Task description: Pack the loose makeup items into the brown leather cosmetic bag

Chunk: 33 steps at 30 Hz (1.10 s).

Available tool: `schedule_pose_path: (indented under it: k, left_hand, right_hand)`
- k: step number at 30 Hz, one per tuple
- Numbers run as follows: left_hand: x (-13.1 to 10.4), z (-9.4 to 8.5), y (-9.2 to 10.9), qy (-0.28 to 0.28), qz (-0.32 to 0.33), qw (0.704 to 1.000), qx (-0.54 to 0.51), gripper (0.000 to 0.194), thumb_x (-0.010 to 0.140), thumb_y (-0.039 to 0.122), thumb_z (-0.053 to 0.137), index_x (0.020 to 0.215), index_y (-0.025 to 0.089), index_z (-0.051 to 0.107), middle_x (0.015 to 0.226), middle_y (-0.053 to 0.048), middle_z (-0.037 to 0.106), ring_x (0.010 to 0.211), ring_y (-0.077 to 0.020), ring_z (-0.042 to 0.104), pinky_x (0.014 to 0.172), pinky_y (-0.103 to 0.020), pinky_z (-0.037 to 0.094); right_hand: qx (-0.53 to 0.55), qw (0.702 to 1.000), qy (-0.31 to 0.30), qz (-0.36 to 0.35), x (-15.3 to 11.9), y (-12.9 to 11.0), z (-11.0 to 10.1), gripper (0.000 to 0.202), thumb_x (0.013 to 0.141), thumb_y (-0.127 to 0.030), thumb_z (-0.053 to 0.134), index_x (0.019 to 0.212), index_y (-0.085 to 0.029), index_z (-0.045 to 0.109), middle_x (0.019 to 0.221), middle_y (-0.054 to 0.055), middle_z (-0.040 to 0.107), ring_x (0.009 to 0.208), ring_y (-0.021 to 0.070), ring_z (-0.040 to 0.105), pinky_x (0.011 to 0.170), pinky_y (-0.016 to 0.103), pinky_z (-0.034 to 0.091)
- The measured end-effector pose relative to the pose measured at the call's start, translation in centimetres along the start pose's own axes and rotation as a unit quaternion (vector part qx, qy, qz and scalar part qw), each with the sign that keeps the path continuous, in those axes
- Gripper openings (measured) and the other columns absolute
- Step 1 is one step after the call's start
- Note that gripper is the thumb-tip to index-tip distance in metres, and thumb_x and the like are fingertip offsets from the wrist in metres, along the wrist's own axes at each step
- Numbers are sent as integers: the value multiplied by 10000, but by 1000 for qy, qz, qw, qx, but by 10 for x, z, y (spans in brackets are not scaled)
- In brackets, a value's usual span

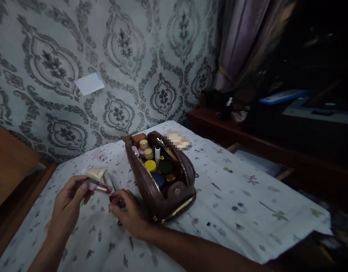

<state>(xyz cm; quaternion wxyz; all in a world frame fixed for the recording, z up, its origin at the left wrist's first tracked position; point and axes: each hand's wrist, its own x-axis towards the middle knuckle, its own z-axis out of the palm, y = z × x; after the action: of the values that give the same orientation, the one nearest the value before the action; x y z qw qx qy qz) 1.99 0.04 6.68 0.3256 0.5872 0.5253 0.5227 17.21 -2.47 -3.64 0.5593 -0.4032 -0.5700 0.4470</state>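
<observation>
Cloth-covered bench. On it, brown cosmetics bag, unzipped, filled: probably heaviest thing here, soft-walled; lift by both sides. Left of bag, left hand; right hand beside bag. Beige squeeze tube just beyond left fingers: likely light, soft. Slim lip-gloss tube pinched by left fingers: likely stiff, slick; mid-barrel hold suits. Right fingers pressed together on small dark-red piece, mostly hidden.

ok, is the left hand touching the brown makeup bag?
Apart. The head view shows it plainly: the left hand is off to one side of the brown makeup bag, with printed cloth and the right hand between them.
</observation>
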Motion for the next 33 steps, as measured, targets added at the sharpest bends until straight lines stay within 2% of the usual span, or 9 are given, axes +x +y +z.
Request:
schedule_pose_path:
  k: [5,10,14,17,20,24,29,33]
  left_hand:
    - [4,20,38,-4,39,999,15,359,729,510,743,892,209,637,737,4,597,593,-106,506,516,-198,453]
    - [6,44,73,-5,55,998,16,333,713,493,760,877,222,655,755,2,612,613,-111,521,541,-211,456]
    - [15,59,88,-40,106,993,35,249,768,438,726,891,229,668,709,12,601,593,-110,500,547,-222,427]
    - [21,72,93,-85,153,982,76,198,813,389,687,937,236,669,730,19,621,629,-114,526,584,-218,429]
    - [25,87,97,-141,202,959,140,196,818,365,674,971,243,673,861,0,671,725,-148,589,641,-236,466]
    - [26,108,105,-236,258,908,231,237,824,370,655,1024,248,689,906,-16,693,795,-186,624,696,-258,486]
    - [28,123,110,-328,268,855,299,286,855,421,607,1067,258,710,1004,-45,726,881,-228,664,769,-280,502]
    - [35,127,110,-364,269,835,313,289,875,422,579,1095,283,704,1069,-35,722,978,-245,663,847,-293,503]
  right_hand:
    - [-20,1000,-4,9,-1,2,0,207,815,-217,657,1021,-208,639,935,12,631,907,164,594,812,278,449]
    - [-34,999,3,-17,-1,1,0,210,822,-160,620,1024,-217,622,917,12,623,926,173,597,838,292,459]
    - [-46,998,-4,-33,-2,-4,-3,199,834,-161,601,1025,-218,600,921,13,622,911,171,601,830,285,469]
    - [-50,999,-11,-7,-2,-8,-5,178,825,-160,610,991,-223,597,905,0,622,879,162,600,790,264,471]
    - [-52,999,-13,3,-1,-10,-4,169,813,-141,609,961,-220,596,905,-5,620,863,156,595,776,255,468]
    - [-48,998,-13,-27,0,-7,-3,187,806,-118,592,967,-213,583,911,5,622,889,164,585,805,268,467]
    - [-67,997,-23,-41,0,-5,-3,149,840,-165,567,981,-213,573,980,34,641,921,190,584,825,311,473]
    - [-78,996,-15,-33,1,-4,-1,146,845,-154,543,979,-208,565,998,42,642,945,194,584,852,323,468]
